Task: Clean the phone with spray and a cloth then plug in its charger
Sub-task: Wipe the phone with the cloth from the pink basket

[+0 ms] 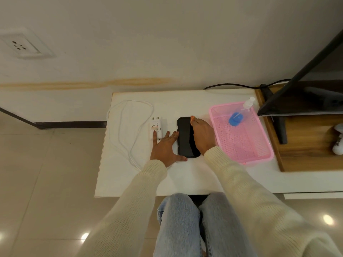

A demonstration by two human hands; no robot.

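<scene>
A black phone (184, 138) lies flat on the white table (181, 175). My left hand (164, 149) rests flat beside its left edge, fingers spread, thumb along the phone's near corner. My right hand (202, 134) presses down on the phone's right side with a small orange cloth (192, 118) peeking out past the fingertips. A white charger plug (156, 129) lies left of the phone, its white cable (128, 127) looped on the table. The clear spray bottle (239, 115) with blue liquid lies in a pink basket (241, 141).
A wall socket (22, 46) sits on the wall at the upper left. A dark TV (306, 89) stands on a wooden board at the right, with a black cord behind it. A white object (337, 140) lies at the far right. My knees are under the table's near edge.
</scene>
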